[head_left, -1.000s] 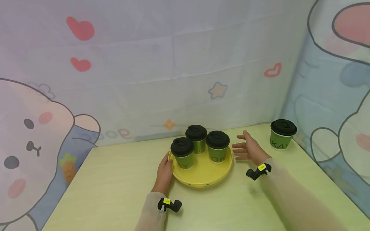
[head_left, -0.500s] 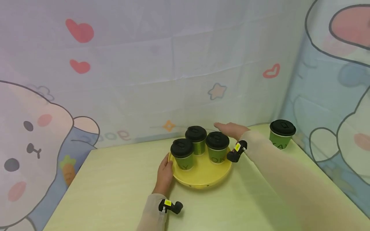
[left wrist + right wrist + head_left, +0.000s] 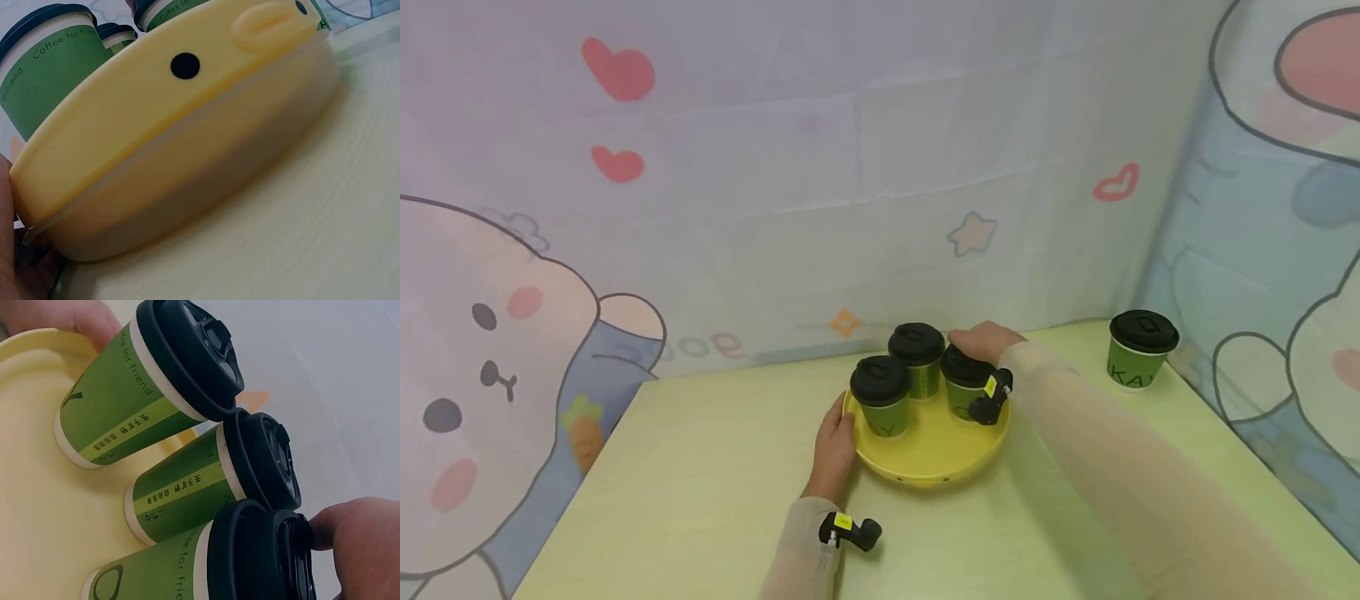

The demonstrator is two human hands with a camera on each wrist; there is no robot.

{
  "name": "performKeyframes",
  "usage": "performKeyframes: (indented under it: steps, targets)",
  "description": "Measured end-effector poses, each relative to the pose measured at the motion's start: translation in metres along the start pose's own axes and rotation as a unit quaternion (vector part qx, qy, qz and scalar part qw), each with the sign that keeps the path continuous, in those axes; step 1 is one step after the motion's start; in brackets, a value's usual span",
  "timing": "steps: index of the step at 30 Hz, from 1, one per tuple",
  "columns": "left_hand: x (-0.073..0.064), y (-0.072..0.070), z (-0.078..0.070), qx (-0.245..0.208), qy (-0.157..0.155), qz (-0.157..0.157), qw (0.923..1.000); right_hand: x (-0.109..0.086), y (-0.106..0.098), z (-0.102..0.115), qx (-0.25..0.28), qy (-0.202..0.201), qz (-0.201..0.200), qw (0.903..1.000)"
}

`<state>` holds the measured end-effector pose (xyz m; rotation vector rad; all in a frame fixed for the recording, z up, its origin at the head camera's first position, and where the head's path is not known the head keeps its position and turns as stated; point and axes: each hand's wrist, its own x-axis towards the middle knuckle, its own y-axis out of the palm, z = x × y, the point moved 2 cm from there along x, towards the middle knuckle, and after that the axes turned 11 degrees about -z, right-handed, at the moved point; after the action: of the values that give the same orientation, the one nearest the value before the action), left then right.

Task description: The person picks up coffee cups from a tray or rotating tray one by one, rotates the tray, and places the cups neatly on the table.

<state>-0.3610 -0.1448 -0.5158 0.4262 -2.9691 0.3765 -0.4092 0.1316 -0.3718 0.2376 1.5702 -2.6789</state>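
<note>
A round yellow tray [image 3: 925,462] with a bird-like face on its front wall carries three green paper coffee cups with black lids: a left cup [image 3: 885,419], a back cup [image 3: 925,381] and a right cup [image 3: 961,400]. My left hand [image 3: 832,450] grips the tray's left rim, thumb on top. My right hand [image 3: 988,342] is over the right cup's lid [image 3: 259,556]. In the right wrist view its thumb [image 3: 325,528] meets the lid's raised top; the other fingers are hidden, so I cannot tell whether they hold the cup.
A fourth-style matching lidded coffee cup [image 3: 1135,367] stands apart at the table's right back, near the side curtain. The pale yellow-green table [image 3: 700,483] meets a printed cloth backdrop [image 3: 775,208] just behind the tray. My right sleeve [image 3: 1097,442] crosses over the table's right part.
My right hand has moved from beside the tray's right rim, up and leftward, onto the lid of the right cup. The left hand keeps its grip; tray and cups stay put.
</note>
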Motion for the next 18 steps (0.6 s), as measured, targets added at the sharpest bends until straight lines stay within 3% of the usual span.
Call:
performKeyframes:
  steps: [10,14,18]
  targets:
    - [0.000,0.001,-0.003,-0.007,-0.008,-0.002,0.9999,0.006,-0.004,-0.001,0.015,-0.006,-0.020,0.9997]
    - [0.000,0.001,-0.003,-0.010,-0.010,0.001,0.9999,0.002,-0.020,0.001,0.020,-0.018,-0.016,0.9995]
    - [0.001,-0.001,-0.003,0.002,-0.005,-0.002,1.0000,-0.014,-0.048,0.003,0.057,-0.020,-0.004,0.9982]
